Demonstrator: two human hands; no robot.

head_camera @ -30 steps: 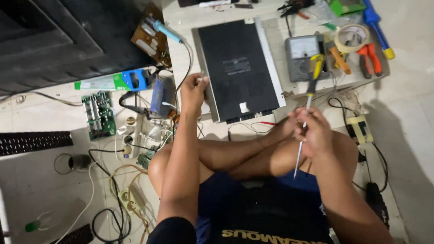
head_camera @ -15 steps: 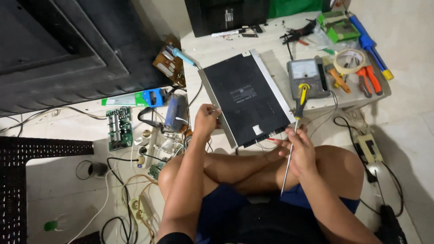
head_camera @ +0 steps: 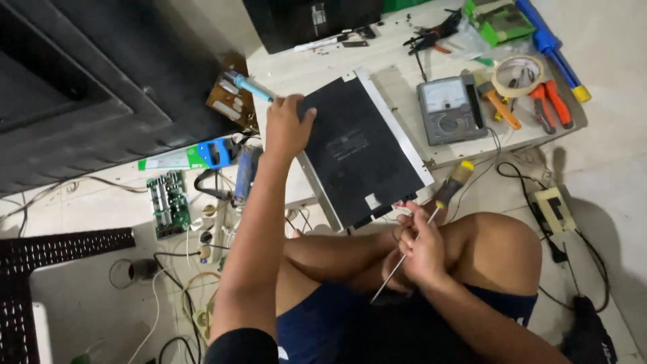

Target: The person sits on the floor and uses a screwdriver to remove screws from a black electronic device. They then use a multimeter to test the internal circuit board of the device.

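Left hand (head_camera: 286, 128) clamped on far-left corner of the black case (head_camera: 360, 152) lying on the low worktop (head_camera: 404, 61), right hand (head_camera: 421, 249) gripping a screwdriver (head_camera: 431, 216) near the knee; risk: case slides off the edge if pulled.

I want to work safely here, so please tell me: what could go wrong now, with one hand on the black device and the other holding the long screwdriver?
1. The right hand holds the screwdriver with its thin shaft running down toward the lap; a slip might poke the leg.
2. The left hand grips a corner of the black flat device, which overhangs the board's edge; it could slide off.
3. Loose cables beside the knees might snag.
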